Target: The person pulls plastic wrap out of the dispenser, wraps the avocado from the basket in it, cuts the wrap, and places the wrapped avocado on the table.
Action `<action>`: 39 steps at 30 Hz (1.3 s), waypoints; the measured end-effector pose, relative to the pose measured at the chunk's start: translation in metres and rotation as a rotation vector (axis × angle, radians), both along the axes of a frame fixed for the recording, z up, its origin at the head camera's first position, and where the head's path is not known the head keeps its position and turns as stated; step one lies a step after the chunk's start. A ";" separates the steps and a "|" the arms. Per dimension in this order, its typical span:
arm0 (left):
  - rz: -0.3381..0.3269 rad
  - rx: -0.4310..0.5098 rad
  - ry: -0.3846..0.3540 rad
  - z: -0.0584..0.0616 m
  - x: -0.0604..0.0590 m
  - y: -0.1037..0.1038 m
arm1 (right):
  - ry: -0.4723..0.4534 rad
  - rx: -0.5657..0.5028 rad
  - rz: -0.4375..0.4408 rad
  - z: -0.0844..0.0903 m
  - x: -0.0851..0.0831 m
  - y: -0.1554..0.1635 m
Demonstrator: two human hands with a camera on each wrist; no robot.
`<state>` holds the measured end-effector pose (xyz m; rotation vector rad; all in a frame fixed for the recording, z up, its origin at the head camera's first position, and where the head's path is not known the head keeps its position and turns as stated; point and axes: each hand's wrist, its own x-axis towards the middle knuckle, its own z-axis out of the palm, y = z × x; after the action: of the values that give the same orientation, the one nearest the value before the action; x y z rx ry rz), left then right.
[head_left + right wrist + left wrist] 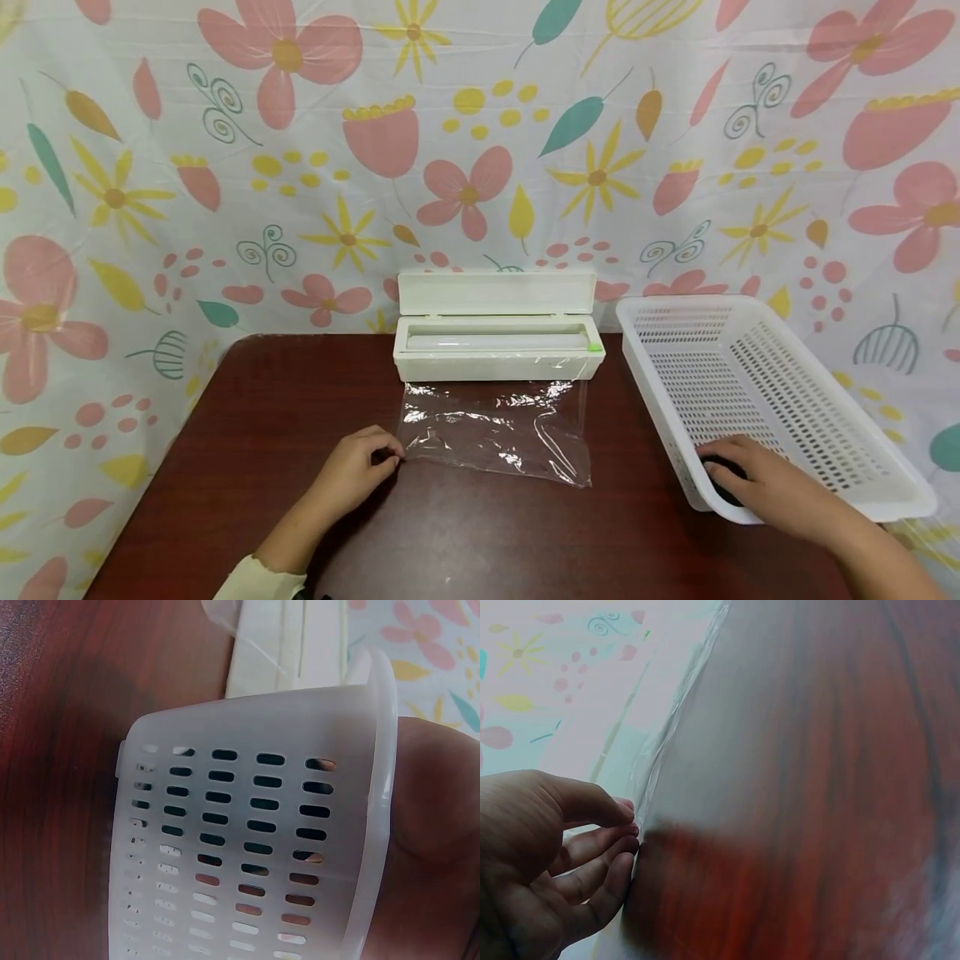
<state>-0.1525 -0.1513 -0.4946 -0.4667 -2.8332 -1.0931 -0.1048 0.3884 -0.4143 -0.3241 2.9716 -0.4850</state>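
My left hand [358, 472] pinches the near left corner of a clear sheet of plastic wrap [495, 425] at the table. The left wrist view shows thumb and fingertips together at the wrap's edge [660, 750]. That sheet comes out over the front of a white cling film dispenser [495, 367], whose lid [495, 293] stands raised behind the roll. At the near left corner of a white plastic basket [701, 375], my right hand [765, 483] grips a black rounded thing [726, 495]. Its kind is hidden by the fingers and the basket's slotted wall [345, 750].
A green slider [595, 347] sits at the right end of the dispenser. Behind the dark red wooden table [480, 542] hangs a flowered curtain [465, 200]. The basket stands slanted along the table's right side.
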 end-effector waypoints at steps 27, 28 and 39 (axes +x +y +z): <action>-0.042 -0.021 0.058 -0.001 0.002 0.002 | 0.408 -0.135 -0.054 0.017 0.001 0.005; -0.039 -0.024 0.064 -0.001 0.002 0.002 | 0.424 -0.153 -0.062 0.019 0.001 0.004; -0.010 -0.035 0.098 0.003 -0.006 0.008 | 0.604 -0.311 -0.120 0.044 0.007 -0.029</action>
<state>-0.1584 -0.1433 -0.4918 -0.5221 -2.7716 -0.9953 -0.0979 0.3592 -0.3701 -0.3770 3.5040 -1.0333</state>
